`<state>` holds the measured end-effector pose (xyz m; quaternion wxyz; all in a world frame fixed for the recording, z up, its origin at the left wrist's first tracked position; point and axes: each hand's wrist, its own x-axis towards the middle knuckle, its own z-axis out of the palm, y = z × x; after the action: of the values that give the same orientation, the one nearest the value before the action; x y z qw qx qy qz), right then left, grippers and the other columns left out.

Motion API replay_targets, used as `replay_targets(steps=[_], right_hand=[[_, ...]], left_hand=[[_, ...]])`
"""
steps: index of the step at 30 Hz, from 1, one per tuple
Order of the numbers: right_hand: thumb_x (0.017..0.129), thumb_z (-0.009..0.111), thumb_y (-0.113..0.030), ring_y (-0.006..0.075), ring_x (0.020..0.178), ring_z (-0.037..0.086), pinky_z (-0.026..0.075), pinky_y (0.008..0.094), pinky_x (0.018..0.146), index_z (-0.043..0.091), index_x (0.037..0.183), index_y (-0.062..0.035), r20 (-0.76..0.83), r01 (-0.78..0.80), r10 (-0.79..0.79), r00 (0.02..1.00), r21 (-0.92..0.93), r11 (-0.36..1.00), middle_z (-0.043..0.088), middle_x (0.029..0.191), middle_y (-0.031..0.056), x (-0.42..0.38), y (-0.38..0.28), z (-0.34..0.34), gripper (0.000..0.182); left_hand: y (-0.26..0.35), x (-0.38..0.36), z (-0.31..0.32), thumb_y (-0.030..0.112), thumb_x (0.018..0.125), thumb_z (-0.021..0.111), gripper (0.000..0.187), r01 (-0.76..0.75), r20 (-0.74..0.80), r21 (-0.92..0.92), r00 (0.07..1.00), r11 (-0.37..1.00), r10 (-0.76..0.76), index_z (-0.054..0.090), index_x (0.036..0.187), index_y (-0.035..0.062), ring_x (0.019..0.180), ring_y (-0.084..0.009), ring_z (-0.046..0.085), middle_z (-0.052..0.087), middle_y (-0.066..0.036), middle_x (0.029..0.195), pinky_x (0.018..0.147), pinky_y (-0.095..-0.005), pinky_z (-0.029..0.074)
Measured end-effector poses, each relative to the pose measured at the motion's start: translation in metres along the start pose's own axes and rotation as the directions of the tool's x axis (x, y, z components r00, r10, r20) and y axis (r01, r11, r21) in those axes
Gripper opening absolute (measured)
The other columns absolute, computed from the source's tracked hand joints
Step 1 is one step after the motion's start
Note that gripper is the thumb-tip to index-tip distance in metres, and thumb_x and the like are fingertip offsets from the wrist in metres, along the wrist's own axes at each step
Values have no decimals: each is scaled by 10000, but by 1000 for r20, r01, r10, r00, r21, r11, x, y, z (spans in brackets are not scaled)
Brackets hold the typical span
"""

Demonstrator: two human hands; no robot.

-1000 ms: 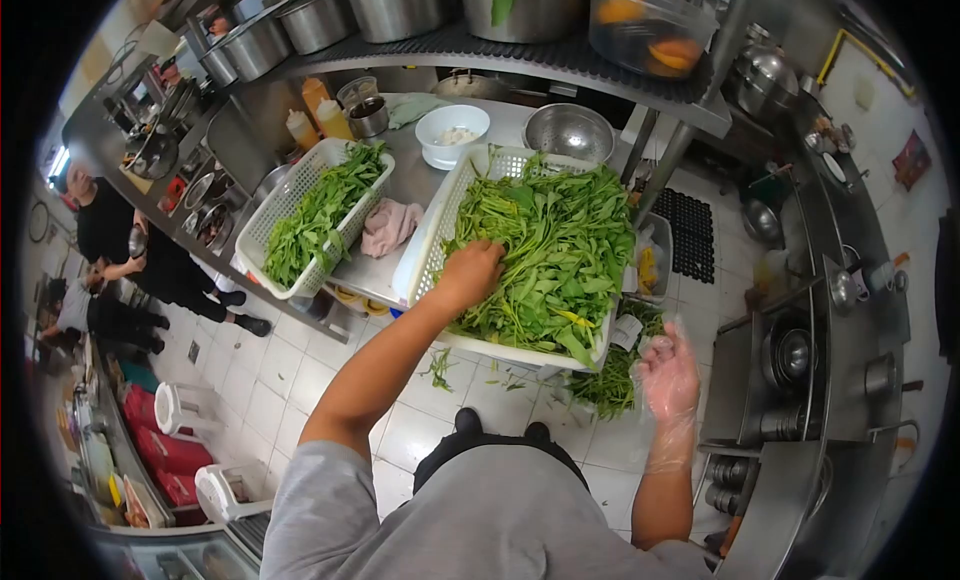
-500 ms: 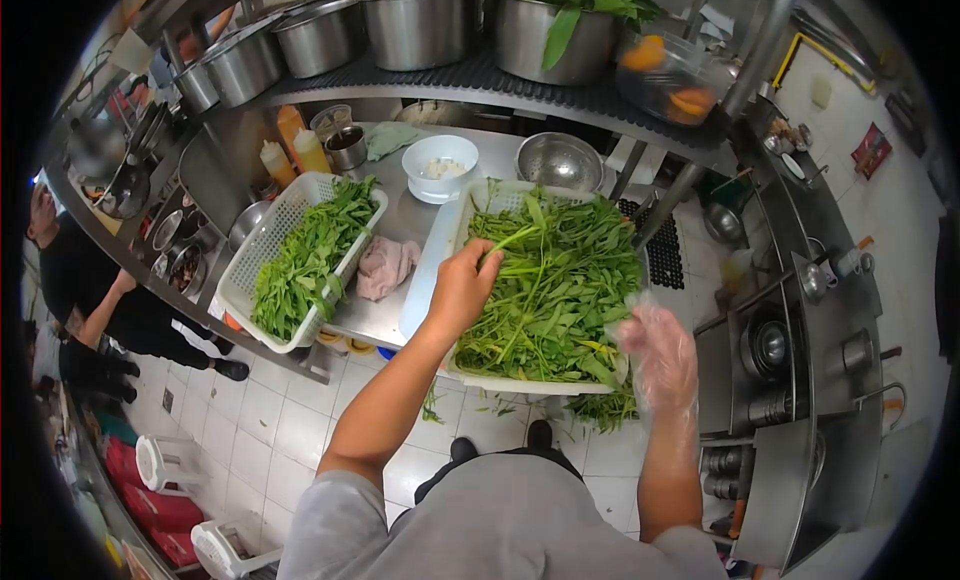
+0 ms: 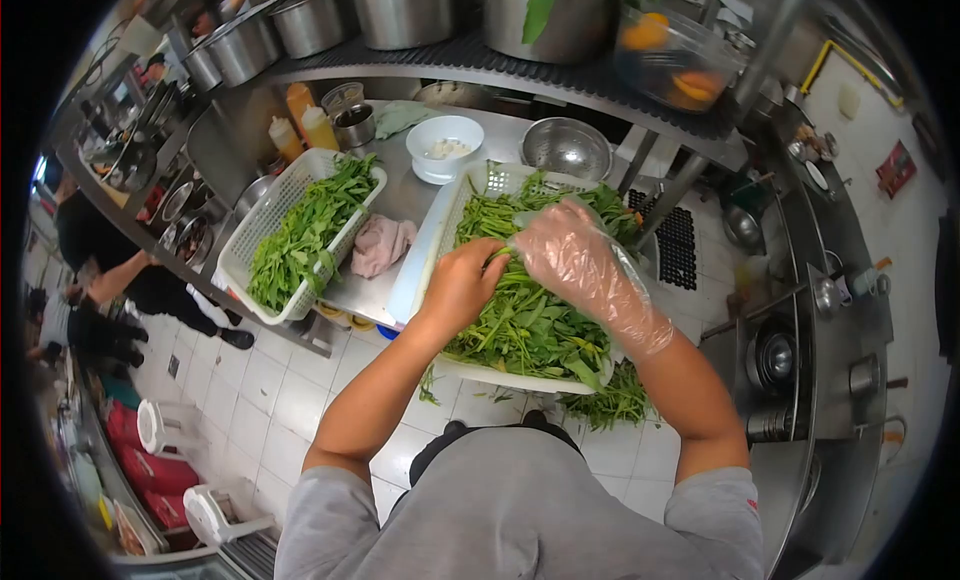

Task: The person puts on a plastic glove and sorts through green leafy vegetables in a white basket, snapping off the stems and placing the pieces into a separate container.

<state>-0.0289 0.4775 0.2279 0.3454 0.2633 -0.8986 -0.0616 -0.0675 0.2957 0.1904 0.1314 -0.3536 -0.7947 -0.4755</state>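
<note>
Leafy green vegetables with long stems (image 3: 530,325) fill a large white basket (image 3: 530,377) in front of me. My bare left hand (image 3: 465,285) is closed on a green stem above the basket's left part. Beside it, my right hand (image 3: 567,252), in a clear plastic glove, is closed at the same stem, its fingertips close to my left fingers. A smaller white perforated basket (image 3: 238,265) on the left holds more leafy greens (image 3: 310,235). Between the baskets lies a pink cloth (image 3: 383,245).
Behind the baskets are a white bowl (image 3: 445,143), a metal colander (image 3: 566,150) and sauce bottles (image 3: 319,130). Overhead, a shelf (image 3: 420,58) carries metal pots. A person in black (image 3: 100,240) stands at the far left. Loose greens (image 3: 615,400) hang near the basket's front right corner.
My gloved right hand has moved left and forward from the basket's right side to meet my left hand at the stem. The view has shifted slightly.
</note>
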Motion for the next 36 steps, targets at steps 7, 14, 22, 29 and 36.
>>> replay_targets(steps=[7, 14, 22, 29, 36], right_hand=[[667, 622, -106, 236, 783, 580, 469, 405, 792, 561, 680, -109, 22, -183, 197, 980, 478, 859, 552, 707, 47, 4, 4, 35, 63], [872, 535, -291, 140, 823, 508, 393, 267, 768, 630, 899, -33, 483, -407, 680, 552, 867, -286, 579, 873, 30, 1, 44, 51, 276], [882, 527, -332, 119, 762, 455, 327, 249, 677, 619, 891, -77, 547, -449, 703, 454, 822, -350, 562, 887, -14, -29, 48, 39, 271], [914, 533, -349, 127, 787, 486, 363, 258, 725, 619, 915, -62, 483, -446, 719, 499, 855, -265, 558, 836, -3, -64, 29, 31, 300], [955, 482, -228, 136, 780, 495, 398, 296, 788, 611, 912, 1, 420, -458, 719, 554, 875, -158, 559, 816, 20, -87, 13, 38, 267]], left_hand=[[9, -2, 5, 81, 853, 631, 116, -47, -119, 119, 991, 992, 61, 637, 931, -5, 717, -347, 613, 638, -177, 841, 634, -361, 485], [-4, -13, 9, 93, 848, 642, 156, 78, -135, 194, 989, 978, -52, 628, 979, 10, 724, -356, 614, 641, -159, 847, 649, -383, 490], [2, -57, -43, 110, 853, 636, 274, 72, 73, 66, 994, 995, -76, 613, 1105, 5, 1012, -320, 600, 606, -172, 1133, 861, -351, 476], [-52, -268, -92, 262, 950, 503, 288, 880, 403, -1, 435, 475, -805, 660, 997, 24, 722, -114, 596, 646, -50, 835, 630, -262, 481], [-61, -601, -70, 374, 959, 441, 363, 809, 576, 561, -229, 175, -785, 618, 1024, 64, 965, -279, 622, 639, -140, 1081, 838, -409, 483]])
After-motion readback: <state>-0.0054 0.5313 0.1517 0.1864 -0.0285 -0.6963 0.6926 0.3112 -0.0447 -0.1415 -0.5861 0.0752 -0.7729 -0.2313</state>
